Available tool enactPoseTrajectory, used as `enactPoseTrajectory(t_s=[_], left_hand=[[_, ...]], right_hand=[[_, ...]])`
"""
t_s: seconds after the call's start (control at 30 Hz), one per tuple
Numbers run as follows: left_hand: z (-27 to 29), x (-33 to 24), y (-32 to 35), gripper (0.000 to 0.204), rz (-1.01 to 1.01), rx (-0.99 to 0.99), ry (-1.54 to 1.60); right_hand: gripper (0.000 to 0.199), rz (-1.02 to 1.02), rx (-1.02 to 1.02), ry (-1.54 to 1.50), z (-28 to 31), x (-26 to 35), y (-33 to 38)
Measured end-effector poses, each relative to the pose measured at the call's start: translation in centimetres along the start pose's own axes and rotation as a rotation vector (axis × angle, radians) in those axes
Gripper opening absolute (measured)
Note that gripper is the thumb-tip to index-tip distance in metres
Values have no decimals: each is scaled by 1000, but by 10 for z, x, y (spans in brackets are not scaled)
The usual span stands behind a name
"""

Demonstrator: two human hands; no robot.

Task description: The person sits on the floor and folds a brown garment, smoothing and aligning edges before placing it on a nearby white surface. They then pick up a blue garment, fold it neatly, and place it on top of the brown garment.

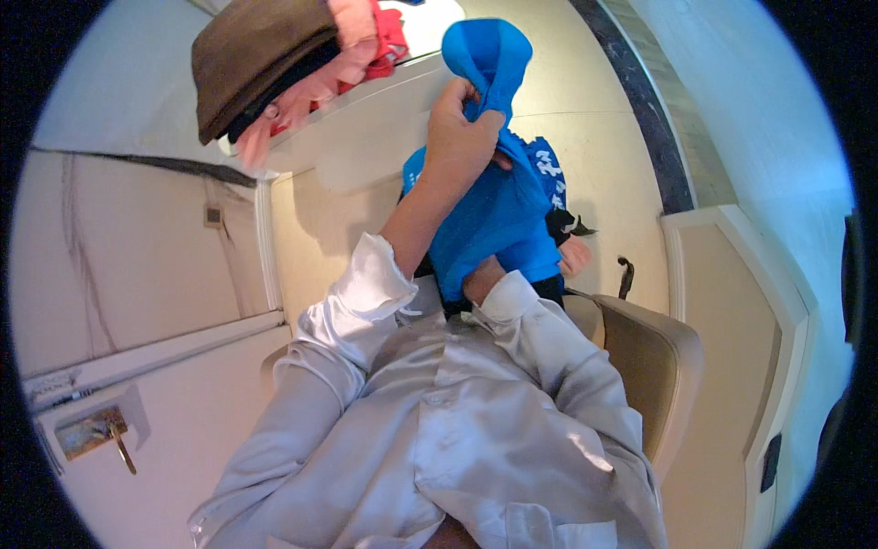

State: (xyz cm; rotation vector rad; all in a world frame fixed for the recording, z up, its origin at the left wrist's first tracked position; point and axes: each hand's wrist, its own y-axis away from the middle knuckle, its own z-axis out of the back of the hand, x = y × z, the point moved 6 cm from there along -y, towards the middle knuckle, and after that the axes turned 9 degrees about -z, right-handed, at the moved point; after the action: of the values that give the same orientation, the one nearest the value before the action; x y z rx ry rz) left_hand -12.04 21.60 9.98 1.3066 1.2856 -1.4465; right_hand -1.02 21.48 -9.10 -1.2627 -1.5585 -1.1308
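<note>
My left hand (462,137) is closed on a bright blue garment (494,215). It pinches the cloth just below a loose, flared end that stands up and opens toward the far side. My right hand (483,277) reaches in under the garment's near edge, close to my waist. The blue cloth covers its fingers, so their grip is hidden. The garment lies over my lap. Beside it, on the right, bunches a darker blue cloth with white lettering (547,169).
At the far left, a brown item with a black edge (265,64) rests near pale pink and red cloth (389,41) by a white ledge (366,96). A beige chair arm (663,366) stands at my right. A door handle (119,439) sits at lower left.
</note>
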Motion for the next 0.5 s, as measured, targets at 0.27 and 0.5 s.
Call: enactPoseTrajectory(t_s=[0.27, 0.5], left_hand=[[-51, 57, 4, 17, 120, 248, -322], [-69, 86, 19, 19, 237, 463, -426]], right_hand=[[41, -221, 56, -45, 7, -50, 17], [40, -277, 90, -66, 11, -58, 22]])
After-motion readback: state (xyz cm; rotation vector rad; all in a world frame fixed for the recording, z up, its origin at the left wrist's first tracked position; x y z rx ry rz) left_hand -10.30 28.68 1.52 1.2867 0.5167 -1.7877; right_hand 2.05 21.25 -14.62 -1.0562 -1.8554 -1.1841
